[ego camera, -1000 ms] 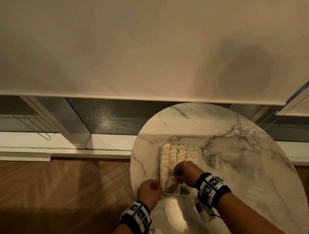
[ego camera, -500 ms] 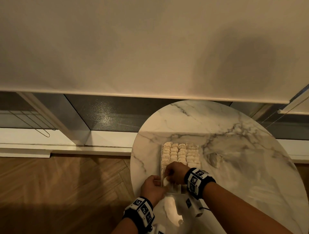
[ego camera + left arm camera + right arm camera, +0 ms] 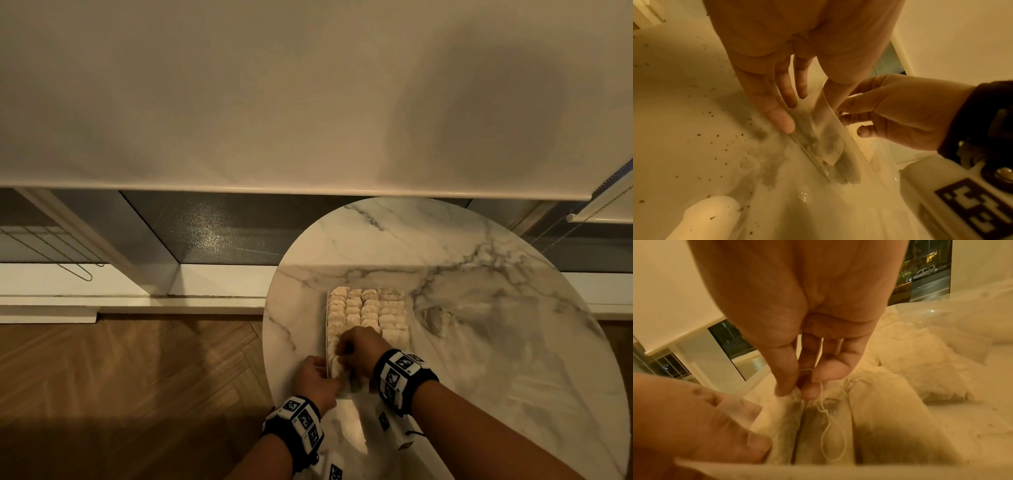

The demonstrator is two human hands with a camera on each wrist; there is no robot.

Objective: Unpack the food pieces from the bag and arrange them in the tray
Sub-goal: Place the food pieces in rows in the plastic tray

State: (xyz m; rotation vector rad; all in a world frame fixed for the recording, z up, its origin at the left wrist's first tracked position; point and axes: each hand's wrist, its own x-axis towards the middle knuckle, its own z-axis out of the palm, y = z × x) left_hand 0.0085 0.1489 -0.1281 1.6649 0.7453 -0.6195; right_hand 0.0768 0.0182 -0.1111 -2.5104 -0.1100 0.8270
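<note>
Two hands meet at the lower centre of the head view: the left hand (image 3: 318, 380) pinches the near wall of the clear tray (image 3: 327, 329) while the right hand (image 3: 358, 347) pinches a sachet (image 3: 781, 415) by its top, beside its neighbour. Seating it well probably means lowering it upright, string clear. Farther up, packed rows (image 3: 368, 308) fill the tray on the marble table (image 3: 479, 308); no brand or writing is legible.

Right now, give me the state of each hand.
Left hand: fingers and thumb hold the tray's clear near-left wall.
Right hand: fingertips pinch a small white pouch in the tray.
</note>
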